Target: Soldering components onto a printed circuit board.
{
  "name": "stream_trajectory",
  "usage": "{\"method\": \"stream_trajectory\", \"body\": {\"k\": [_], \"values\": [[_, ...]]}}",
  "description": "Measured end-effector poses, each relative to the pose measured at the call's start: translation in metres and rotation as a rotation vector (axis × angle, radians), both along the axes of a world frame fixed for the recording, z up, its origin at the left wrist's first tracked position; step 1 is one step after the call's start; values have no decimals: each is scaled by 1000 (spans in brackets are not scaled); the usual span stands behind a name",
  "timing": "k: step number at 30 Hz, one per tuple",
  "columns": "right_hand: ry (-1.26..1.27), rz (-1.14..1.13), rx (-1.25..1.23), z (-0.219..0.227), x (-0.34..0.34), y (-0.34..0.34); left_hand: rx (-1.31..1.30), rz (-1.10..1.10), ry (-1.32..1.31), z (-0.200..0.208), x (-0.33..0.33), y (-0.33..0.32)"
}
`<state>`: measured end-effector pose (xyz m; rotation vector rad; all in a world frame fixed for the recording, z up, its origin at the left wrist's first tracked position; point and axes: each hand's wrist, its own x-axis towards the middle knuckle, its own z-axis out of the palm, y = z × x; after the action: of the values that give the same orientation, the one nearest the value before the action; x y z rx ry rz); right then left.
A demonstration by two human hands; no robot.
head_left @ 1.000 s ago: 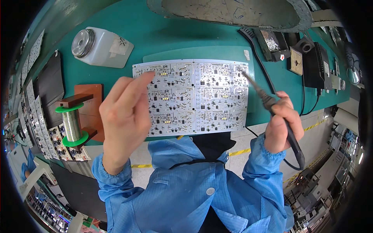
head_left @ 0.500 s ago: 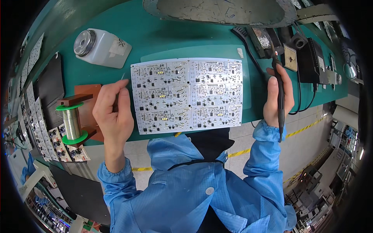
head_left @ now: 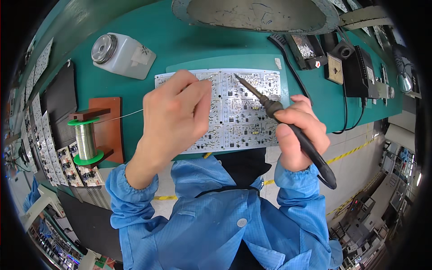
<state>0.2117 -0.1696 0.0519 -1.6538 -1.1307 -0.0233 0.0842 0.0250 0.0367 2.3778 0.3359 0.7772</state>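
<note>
A white circuit board panel (head_left: 252,108), filled with small components, lies flat on the bench in front of me. My right hand (head_left: 301,130) grips a black soldering iron (head_left: 310,150), its metal tip over the panel's upper middle; whether it touches cannot be told. Over the panel's left half, my left hand (head_left: 175,117) is closed in a pinch on solder wire (head_left: 128,114). That wire runs back to a solder spool (head_left: 84,140) with green flanges on a brown stand (head_left: 116,128). Its end is hidden by my fingers.
A white square bottle (head_left: 130,58) with a metal lid stands at back left. A grey lamp-like hood (head_left: 252,15) hangs over the far edge. At back right are a black brush (head_left: 281,42), a metal tray (head_left: 307,49), a sponge (head_left: 334,68) and a black box (head_left: 360,72).
My right hand has brought the soldering iron left and down from beside the tray to over the panel. My left hand has moved right over the panel, drawing solder wire from the spool.
</note>
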Motion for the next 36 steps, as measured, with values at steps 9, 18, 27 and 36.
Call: {"method": "stream_trajectory", "body": {"k": [9,18,27,36], "values": [[15,27,-18,-3,0,7,-6,-10,26,-10,9,-1],[30,28,-30,-5,0,8,-16,-35,-35,-10,12,-1],[45,20,1,-7,-1,10,-29,-57,-13,-11,13,-2],[27,15,10,-8,-1,10,-22,-39,3,-11,14,-4]]}}
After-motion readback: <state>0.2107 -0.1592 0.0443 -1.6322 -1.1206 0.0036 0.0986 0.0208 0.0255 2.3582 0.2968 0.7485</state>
